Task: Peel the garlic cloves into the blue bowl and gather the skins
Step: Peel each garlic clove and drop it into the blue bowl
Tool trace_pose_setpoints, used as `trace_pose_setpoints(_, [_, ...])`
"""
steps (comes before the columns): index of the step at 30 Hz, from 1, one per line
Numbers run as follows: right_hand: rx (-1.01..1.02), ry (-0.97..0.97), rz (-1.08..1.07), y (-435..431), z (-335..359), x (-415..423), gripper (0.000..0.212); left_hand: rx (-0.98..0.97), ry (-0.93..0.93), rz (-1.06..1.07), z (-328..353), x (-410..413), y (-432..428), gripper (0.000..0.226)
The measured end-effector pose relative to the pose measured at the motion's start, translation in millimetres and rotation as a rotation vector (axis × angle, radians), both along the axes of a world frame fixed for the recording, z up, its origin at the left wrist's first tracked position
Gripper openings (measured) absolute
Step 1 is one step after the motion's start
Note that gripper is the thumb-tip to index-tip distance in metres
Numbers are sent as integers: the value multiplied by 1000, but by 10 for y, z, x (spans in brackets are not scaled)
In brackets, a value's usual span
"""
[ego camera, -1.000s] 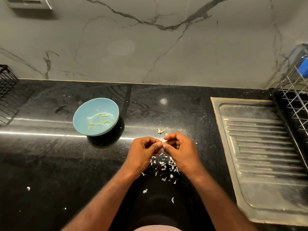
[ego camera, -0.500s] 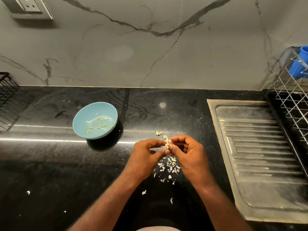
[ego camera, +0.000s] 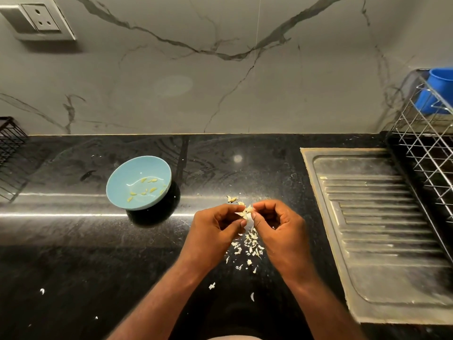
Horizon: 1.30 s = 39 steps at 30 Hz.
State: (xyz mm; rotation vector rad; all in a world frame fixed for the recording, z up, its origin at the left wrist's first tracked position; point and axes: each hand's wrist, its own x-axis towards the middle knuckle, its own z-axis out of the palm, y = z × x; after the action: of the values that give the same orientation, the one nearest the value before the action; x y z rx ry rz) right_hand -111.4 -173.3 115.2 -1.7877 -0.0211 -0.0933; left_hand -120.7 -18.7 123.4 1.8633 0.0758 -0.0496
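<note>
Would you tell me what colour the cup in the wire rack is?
The plastic cup is bright blue; head view.

Home kitchen, steel sink drainboard (ego camera: 382, 217), dish rack (ego camera: 426, 143)

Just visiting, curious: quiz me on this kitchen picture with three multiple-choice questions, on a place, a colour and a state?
1. Where is the blue bowl? A) on the counter B) on the drainboard C) on a shelf
2. What colour is the cup in the wire rack? A) red B) blue C) green
3. What do the left hand and right hand do? A) lie flat B) pinch a garlic clove C) lift the bowl
Answers: 1A, it stands on the black counter; 2B, blue shows behind the wires; 3B, both pinch the pale clove between them.
</note>
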Motion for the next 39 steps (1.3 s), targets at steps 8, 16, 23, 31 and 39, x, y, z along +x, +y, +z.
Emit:
trace_pose_setpoints(8, [-67,5,-96,-121,-13,38,22,143,27,94,11,-10,37,10])
trace_pose_setpoints(16, [-136,-107,-12,-10,51,-36,14,32,-18,-32,77,38,-22,20])
trace_pose_setpoints(23, [-40,-198,-46,70,163,-85,19,-66,-180,40,165,-13,-104,17])
trace_pose_setpoints(31, [-81,-323,-71,80,264,-104,7,-12,-348,93,317,-39,-169,8])
trace_pose_setpoints(39, [-142,-403,-78,18,415,-119,8,92,-421,20,434,-37,-148,9])
